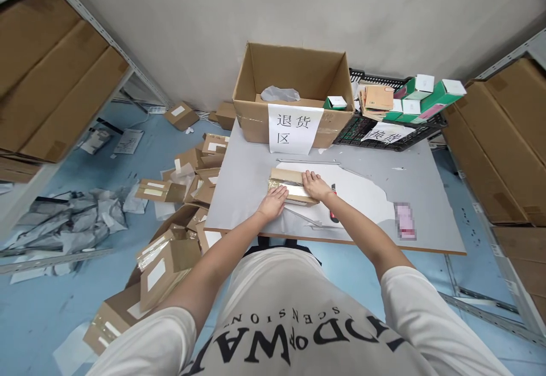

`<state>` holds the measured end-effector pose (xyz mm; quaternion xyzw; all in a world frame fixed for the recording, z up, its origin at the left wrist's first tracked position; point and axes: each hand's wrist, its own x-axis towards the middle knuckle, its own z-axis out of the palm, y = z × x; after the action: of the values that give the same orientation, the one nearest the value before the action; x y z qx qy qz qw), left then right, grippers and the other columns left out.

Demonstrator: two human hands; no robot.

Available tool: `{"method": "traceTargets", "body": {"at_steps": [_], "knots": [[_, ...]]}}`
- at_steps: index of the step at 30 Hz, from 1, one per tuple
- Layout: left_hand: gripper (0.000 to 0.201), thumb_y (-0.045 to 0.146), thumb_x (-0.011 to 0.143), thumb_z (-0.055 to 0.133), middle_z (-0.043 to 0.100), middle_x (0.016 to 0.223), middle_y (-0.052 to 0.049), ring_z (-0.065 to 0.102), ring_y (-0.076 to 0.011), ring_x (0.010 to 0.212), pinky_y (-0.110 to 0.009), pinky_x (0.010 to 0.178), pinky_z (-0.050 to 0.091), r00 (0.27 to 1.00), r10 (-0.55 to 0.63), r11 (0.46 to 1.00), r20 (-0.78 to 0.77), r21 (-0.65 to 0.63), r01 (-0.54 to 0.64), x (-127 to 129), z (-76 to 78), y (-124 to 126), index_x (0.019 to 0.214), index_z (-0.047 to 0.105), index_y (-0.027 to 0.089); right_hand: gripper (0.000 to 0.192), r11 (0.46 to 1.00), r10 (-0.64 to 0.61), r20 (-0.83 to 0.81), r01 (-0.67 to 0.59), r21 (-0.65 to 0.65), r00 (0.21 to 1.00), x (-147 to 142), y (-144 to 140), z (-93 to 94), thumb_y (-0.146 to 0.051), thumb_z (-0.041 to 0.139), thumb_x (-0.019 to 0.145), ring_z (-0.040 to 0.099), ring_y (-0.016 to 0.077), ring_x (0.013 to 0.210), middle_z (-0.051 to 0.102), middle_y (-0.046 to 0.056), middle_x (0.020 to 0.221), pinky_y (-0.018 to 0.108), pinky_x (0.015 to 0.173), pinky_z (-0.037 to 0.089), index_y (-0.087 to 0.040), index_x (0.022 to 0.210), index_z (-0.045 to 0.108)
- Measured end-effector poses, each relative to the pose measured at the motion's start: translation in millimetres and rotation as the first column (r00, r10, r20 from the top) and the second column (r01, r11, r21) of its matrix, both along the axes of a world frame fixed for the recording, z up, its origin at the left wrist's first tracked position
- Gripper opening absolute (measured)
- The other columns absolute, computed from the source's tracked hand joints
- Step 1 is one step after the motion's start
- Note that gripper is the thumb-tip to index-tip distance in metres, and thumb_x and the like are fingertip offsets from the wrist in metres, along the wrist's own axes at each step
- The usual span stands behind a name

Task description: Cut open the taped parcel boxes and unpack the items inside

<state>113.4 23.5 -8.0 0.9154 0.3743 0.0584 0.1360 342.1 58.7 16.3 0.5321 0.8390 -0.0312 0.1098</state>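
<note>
Left hand (273,201): flat, fingers together, palm pressed on the near left end of a small taped cardboard parcel (292,186). Right hand (315,184): likewise flat, fingers extended, laid over the parcel's right end. Neither hand pinches anything. The parcel lies on the table (426,194), near its front edge, on a sheet of white paper (362,194).

Table: grey top, pale wooden edge.

Large open carton (294,89): stands at the far edge of the table, against the wall. A white sheet taped to its front reads "退货区" (294,128). Inside are a crumpled plastic bag (279,93) and a small green-and-white box (336,102).

Black plastic crate (384,128): just right of the carton, heaped with green-and-white boxes (422,100) and a brown flat pack. A white label hangs on its front; the writing is too bent to read.

Box cutter (333,202), red and black: on the paper, just beside the right wrist.

Blurred pink item (405,220): on the table to the right, well apart from the hands.

Floor, left of the table: a pile of small brown boxes (179,211) with white labels, and grey plastic mailers (72,222).

Shirt: white, dark lettering, seen upside down and only partly readable.
</note>
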Motion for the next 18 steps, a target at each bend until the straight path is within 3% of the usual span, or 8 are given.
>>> {"method": "traceTargets", "body": {"at_steps": [5,10,14,18], "knots": [[0.054,0.019,0.084,0.045,0.041,0.144,-0.016,0.031,-0.0262,0.137,-0.043,0.113,0.023,1.0,-0.002,1.0,0.005,0.001,0.002,-2.5,-1.6,-0.5,0.136,0.042,0.005,0.049,0.994,0.057,0.018,-0.055,-0.093,0.998,4.1,10.4,14.4,-0.007,0.024,0.089,0.048,0.0324,0.119,0.046,0.026,0.134,0.042,0.09,0.044,-0.001,0.135,0.038],[0.053,0.019,0.085,0.045,0.042,0.144,-0.016,0.03,-0.0252,0.138,-0.043,0.113,0.023,1.0,-0.022,1.0,0.017,-0.005,0.022,-4.7,-2.6,-1.0,0.137,0.041,0.007,0.035,0.971,-0.008,-0.049,-0.004,-0.238,0.999,10.7,29.9,30.7,-0.015,0.033,0.091,0.061,0.0271,0.099,0.063,0.021,0.113,0.035,0.081,0.045,-0.008,0.123,0.047],[0.053,0.021,0.085,0.045,0.04,0.145,-0.016,0.03,-0.0262,0.138,-0.043,0.113,0.023,0.999,-0.034,0.999,0.006,-0.012,0.035,-5.4,-3.4,-2.1,0.136,0.042,0.006,0.029,0.965,-0.042,-0.08,0.02,-0.26,0.996,20.1,57.5,41.4,-0.023,0.033,0.094,0.063,0.0237,0.084,0.069,0.015,0.096,0.031,0.074,0.044,-0.013,0.113,0.053],[0.054,0.022,0.086,0.045,0.039,0.145,-0.016,0.029,-0.0256,0.138,-0.043,0.113,0.023,0.999,-0.033,0.999,0.006,-0.024,0.033,-6.2,-4.1,-3.5,0.137,0.04,0.007,0.031,0.938,-0.302,-0.17,0.261,-0.228,0.938,30.5,76.3,33.1,-0.037,0.039,0.094,0.061,0.0228,0.094,0.067,0.011,0.104,0.029,0.076,0.043,-0.019,0.112,0.056]]}}
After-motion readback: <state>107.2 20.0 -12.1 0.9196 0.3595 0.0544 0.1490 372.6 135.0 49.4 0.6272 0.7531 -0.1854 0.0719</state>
